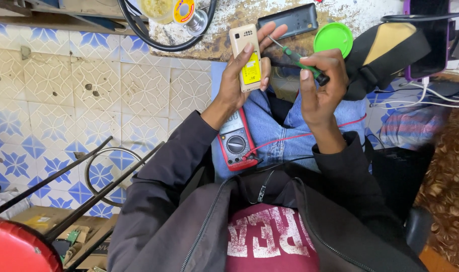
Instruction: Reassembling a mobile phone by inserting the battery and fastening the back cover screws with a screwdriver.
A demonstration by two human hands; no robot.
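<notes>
Head view: a small beige phone (245, 57) with its back cover off and a yellow battery showing is gripped upright in the left hand (239, 75), the thumb laid along its near edge and the fingertips (273, 34) curled round its far side. A green-handled screwdriver (300, 63) is pinched in the right hand (320, 85), the fingers closed over the black end of the handle, the thin shaft slanting up toward the left hand's fingertips, where its tip is lost from sight.

Just beyond the left fingertips, a dark phone (288, 21) is seen lying on a worn, paint-flecked worktop (229, 30). A round green lid (333, 38) is seen on the same surface just above the right hand's knuckles. Below the left wrist, a red-edged multimeter (235, 140) is rested on the person's denim-clad lap, a red lead running from it under the right forearm. A solder spool (184, 11) is stood well above the left hand.
</notes>
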